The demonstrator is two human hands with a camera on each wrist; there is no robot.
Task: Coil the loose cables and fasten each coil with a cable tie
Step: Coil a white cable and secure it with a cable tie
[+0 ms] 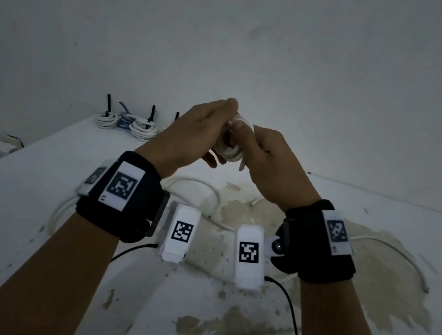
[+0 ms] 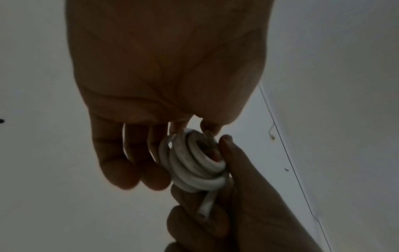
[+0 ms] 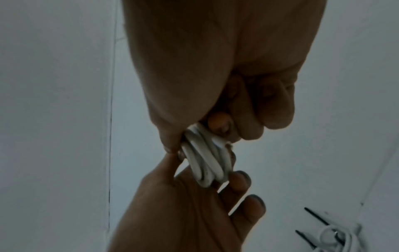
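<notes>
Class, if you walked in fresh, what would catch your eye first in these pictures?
Both hands meet mid-air over the table: the left hand and right hand grip a small white cable coil. At the table's far left corner sit finished coils with black ties sticking up, and loose white cable lies below the wrists.

The coil [image 1: 230, 146] is held above the table [image 1: 46, 173], between the left hand [image 1: 190, 135] and the right hand [image 1: 268, 159]. Three tied coils [image 1: 127, 124] sit in a row at the table's far left corner. Loose cables [image 1: 205, 193] lie on the table below the hands.
</notes>
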